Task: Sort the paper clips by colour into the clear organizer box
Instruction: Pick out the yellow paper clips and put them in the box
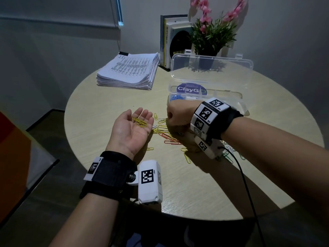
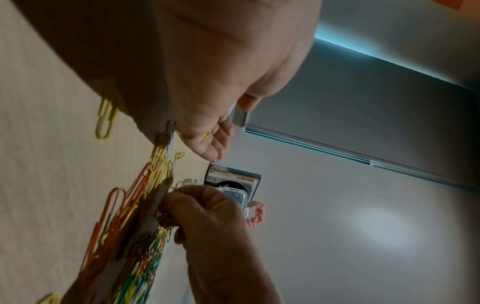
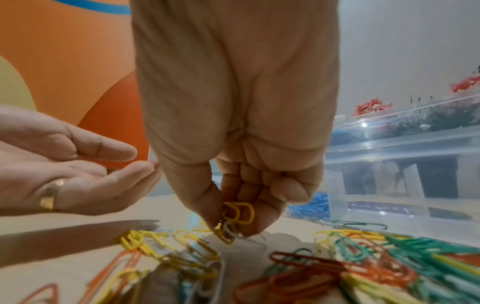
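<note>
My left hand [image 1: 142, 115] lies palm up and open just above the round table [image 1: 99, 111], with several yellow clips [image 1: 139, 122] resting on its palm. Right beside it, my right hand [image 1: 170, 117] reaches down into the loose pile of yellow, orange and green clips [image 1: 164, 132]. In the right wrist view its fingertips [image 3: 207, 218] pinch a few yellow clips [image 3: 240, 212] just above the tabletop. The clear organizer box [image 1: 229, 94] stands behind my right hand with its lid up. Blue clips [image 1: 176, 97] fill its near-left compartment. My right wrist hides part of the pile.
A thick stack of printed papers [image 1: 128, 72] lies at the back left of the table. Books [image 1: 169, 38] and a potted plant with pink flowers [image 1: 210, 36] stand behind the box. A black cable [image 1: 246, 186] trails from my right wrist. An orange chair [image 1: 14, 148] is at the left.
</note>
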`<state>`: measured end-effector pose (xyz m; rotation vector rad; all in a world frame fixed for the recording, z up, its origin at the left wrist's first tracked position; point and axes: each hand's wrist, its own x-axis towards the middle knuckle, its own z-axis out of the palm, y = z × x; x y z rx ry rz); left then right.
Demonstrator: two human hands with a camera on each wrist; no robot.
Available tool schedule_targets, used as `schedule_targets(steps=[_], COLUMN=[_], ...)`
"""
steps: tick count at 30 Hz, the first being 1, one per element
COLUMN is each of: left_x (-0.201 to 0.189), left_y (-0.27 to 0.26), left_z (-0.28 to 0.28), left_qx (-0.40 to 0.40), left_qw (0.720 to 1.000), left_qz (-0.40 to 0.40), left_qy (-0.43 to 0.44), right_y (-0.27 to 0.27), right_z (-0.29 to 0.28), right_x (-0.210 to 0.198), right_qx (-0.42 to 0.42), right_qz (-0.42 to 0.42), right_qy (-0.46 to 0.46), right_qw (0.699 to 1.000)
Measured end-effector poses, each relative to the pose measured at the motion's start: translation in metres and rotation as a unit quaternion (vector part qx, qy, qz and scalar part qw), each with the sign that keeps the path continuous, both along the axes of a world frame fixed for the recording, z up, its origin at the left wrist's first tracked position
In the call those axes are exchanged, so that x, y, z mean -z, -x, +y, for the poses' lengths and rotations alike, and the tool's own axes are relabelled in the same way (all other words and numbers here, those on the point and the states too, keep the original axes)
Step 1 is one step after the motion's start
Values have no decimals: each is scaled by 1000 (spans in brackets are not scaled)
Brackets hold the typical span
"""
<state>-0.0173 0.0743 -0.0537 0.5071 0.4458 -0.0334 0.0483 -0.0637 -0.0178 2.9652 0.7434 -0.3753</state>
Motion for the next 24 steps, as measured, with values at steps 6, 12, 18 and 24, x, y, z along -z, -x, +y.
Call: schedule_targets(steps=[6, 12, 18, 24], left_x=[1, 2, 0, -2], left_y=[2, 5, 5, 6], left_z=[0, 4, 5, 7], left_qx=[2, 1, 1, 0], left_qw=[1000, 1000, 1000, 1000], left_qz=[5, 10, 8, 6], left_qy=[-2, -8, -8, -10], right_y=[1, 2, 7, 9], right_z=[10, 4, 10, 10], right_x=[4, -8, -5, 0], right_qx=[-31, -29, -43, -33], right_qz=[-9, 12, 23, 14], right_qy=[-16, -5, -17, 0], right_qw=[999, 999, 999, 999])
